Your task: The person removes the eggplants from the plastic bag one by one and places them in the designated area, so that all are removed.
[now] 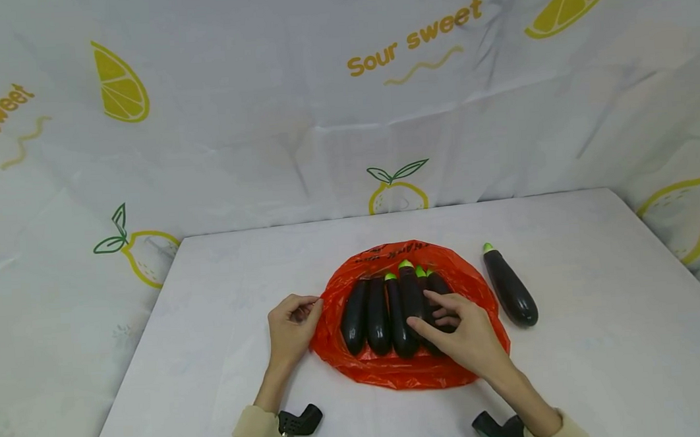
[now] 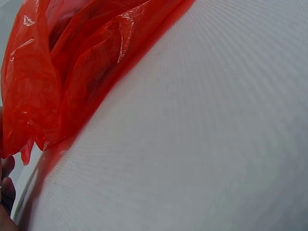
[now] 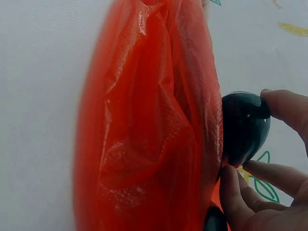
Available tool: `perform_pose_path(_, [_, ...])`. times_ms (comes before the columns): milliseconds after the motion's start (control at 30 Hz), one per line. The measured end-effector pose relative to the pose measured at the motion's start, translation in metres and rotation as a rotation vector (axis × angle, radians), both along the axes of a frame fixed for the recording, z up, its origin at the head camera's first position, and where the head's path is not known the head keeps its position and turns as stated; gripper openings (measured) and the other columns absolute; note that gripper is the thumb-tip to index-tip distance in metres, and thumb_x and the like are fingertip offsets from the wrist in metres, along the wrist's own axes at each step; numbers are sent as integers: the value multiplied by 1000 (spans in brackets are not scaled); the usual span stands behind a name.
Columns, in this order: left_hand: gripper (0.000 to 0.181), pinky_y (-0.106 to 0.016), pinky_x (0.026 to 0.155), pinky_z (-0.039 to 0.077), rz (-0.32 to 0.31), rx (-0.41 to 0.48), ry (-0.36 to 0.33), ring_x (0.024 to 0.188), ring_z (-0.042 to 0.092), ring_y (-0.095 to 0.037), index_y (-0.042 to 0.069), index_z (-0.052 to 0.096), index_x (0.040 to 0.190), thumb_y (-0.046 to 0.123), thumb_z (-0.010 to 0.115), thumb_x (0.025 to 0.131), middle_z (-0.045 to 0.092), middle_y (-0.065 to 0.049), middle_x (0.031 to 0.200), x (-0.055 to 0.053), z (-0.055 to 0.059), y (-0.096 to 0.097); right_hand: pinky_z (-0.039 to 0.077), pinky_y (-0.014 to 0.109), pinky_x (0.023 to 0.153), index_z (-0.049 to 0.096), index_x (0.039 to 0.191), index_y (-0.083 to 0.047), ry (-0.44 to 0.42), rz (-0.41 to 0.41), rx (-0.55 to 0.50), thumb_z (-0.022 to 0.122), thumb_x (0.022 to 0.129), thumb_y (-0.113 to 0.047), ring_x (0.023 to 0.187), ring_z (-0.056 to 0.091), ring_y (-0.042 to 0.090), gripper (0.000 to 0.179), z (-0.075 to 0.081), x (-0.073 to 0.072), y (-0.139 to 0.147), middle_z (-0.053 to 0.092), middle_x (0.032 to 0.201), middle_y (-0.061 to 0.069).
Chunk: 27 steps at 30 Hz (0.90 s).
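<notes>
Eggplants (image 1: 378, 319) lie inside the opened red bag (image 1: 394, 376) in the head view, on the white surface (image 1: 229, 291). The left hand (image 1: 293, 328), fingers bent, pinches the bag's left rim; the right hand (image 1: 467, 334) reaches over from the right, thumb and fingertips gripping one eggplant (image 1: 411, 291) and covering part of others. A separate eggplant (image 1: 511, 289) lies just right of the bag. The left-wrist view shows plastic bunched beside the left fingers (image 2: 6, 187). The right-wrist view adds the gripped eggplant's rounded end; the bag's wall hides most others.
</notes>
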<state>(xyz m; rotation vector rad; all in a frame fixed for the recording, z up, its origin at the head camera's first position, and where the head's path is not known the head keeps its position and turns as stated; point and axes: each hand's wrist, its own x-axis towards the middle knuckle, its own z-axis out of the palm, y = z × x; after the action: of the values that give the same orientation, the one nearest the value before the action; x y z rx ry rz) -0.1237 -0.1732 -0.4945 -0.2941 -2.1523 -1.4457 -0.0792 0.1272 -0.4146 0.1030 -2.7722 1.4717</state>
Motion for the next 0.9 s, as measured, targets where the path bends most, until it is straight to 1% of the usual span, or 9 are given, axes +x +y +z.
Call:
perform_pose_path(133, [12, -21, 59, 46, 5, -5, -6, 66, 53, -7, 11, 79, 88, -1, 79, 84, 68, -3, 71, 1, 0, 0, 62, 33, 83, 64, 136, -3, -17, 11, -36, 85, 83, -29, 94, 72, 23, 62, 0, 0, 0, 69, 125, 20])
perform_pose_path(267, [11, -22, 58, 45, 25, -27, -12, 66, 52, -6, 6, 79, 86, -5, 78, 82, 68, -7, 70, 2, 2, 1, 62, 32, 84, 63, 138, -4, -40, 16, -71, 85, 84, -28, 95, 71, 22, 63, 0, 1, -1, 68, 127, 20])
perform_pose_path(333, [10, -23, 58, 45, 29, -33, -14, 66, 51, -5, 2, 78, 85, -7, 77, 82, 67, -11, 69, 3, 7, 4, 62, 31, 84, 63, 138, -5, -44, 17, -81, 85, 84, -27, 95, 71, 22, 63, 0, 1, -1, 68, 127, 20])
perform_pose_path(467, [7, -23, 58, 45, 19, -25, -12, 66, 50, -5, -4, 76, 85, -10, 75, 82, 65, -15, 69, 9, 22, 8, 62, 31, 84, 63, 138, -4, -45, 24, -103, 85, 84, -25, 96, 70, 23, 62, 0, 1, -2, 69, 127, 21])
perform_pose_path(500, [7, -23, 58, 45, 15, -27, -3, 65, 50, -5, -4, 75, 85, -10, 74, 82, 65, -16, 69, 10, 24, 9, 62, 31, 84, 63, 138, -4, -45, 27, -108, 85, 84, -24, 96, 70, 23, 62, 0, 1, -2, 69, 127, 21])
perform_pose_path(533, [7, -22, 58, 45, 12, -25, -2, 65, 50, -5, -4, 75, 85, -11, 74, 82, 65, -16, 69, 10, 24, 9, 62, 31, 85, 62, 138, -4, -46, 29, -114, 85, 84, -24, 96, 70, 23, 62, 0, 1, -2, 69, 126, 21])
perform_pose_path(600, [7, -20, 58, 44, 12, -25, 1, 65, 50, -4, -3, 76, 85, -10, 74, 82, 65, -15, 69, 8, 20, 8, 62, 31, 85, 62, 139, -4, -44, 32, -121, 85, 83, -23, 96, 69, 23, 63, -1, 1, -3, 69, 125, 20])
perform_pose_path(767, [9, -18, 59, 44, 14, -33, 1, 66, 51, -4, 2, 77, 87, -6, 76, 83, 66, -11, 70, 1, 1, 2, 62, 30, 85, 63, 137, -3, -18, 31, -125, 85, 83, -20, 95, 68, 22, 61, -3, 2, -4, 70, 120, 18])
perform_pose_path(900, [9, -20, 59, 45, 3, -37, 10, 66, 52, -6, 5, 78, 88, -3, 78, 83, 67, -9, 70, -2, -4, -1, 59, 20, 83, 64, 135, -2, 7, 36, -133, 85, 83, -16, 95, 66, 22, 58, -5, 3, -4, 71, 119, 18])
